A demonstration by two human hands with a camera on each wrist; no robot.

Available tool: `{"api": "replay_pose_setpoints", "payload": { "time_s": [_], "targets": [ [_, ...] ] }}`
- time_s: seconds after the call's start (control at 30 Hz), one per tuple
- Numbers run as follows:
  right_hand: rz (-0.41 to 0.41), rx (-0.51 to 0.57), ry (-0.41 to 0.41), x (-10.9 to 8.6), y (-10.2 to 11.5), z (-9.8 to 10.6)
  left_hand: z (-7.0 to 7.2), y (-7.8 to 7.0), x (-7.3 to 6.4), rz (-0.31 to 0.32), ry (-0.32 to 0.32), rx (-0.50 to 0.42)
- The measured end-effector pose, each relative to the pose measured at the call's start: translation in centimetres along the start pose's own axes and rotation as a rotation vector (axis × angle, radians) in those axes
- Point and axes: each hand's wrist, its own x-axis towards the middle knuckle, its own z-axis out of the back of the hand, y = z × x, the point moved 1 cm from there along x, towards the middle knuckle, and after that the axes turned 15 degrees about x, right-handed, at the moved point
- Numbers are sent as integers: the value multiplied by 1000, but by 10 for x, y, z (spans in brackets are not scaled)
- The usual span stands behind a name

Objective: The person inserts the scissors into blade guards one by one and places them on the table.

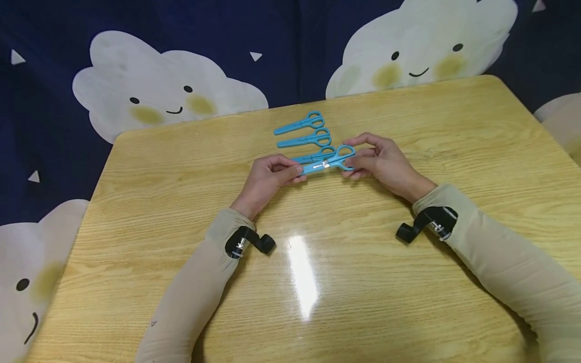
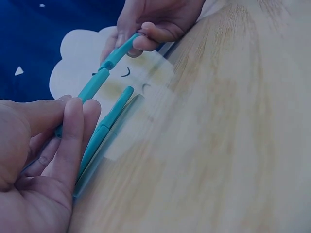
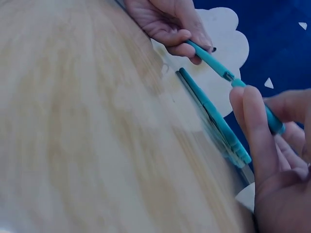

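Between both hands hangs a pair of light blue scissors [image 1: 336, 161], held just above the table. The left hand [image 1: 271, 179] pinches the tip end of its blue blade cover [image 2: 94, 86] between thumb and fingers. At the other end, the right hand [image 1: 386, 164] grips the finger loops with its thumb and fingers. A bit of shiny metal shows where the cover meets the handles. Behind them, three more blue scissors lie on the table in a column: a far pair [image 1: 299, 123], a middle pair [image 1: 305, 139] and a near pair [image 1: 313, 157], partly hidden by the held one.
The wooden table [image 1: 354, 282] carries a bright light reflection in front of the hands. A dark blue curtain [image 1: 290, 45] with white smiling clouds hangs behind its far edge. Black straps [image 1: 247, 242] sit on both sleeved wrists.
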Motion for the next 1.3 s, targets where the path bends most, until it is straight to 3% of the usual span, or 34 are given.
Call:
{"api": "replay_pose_setpoints", "payload": {
  "time_s": [0.27,1.03,1.3],
  "targets": [
    [-14,-8,-66,-2,-1,-5,-1,0,0,-3,1,9],
    [-23,-11,-40,-4,-2,-9,1,0,-1,-3,4,33],
    [-31,-37,-33,-1,-4,-8,1,1,1,28,-7,34]
  ]
}}
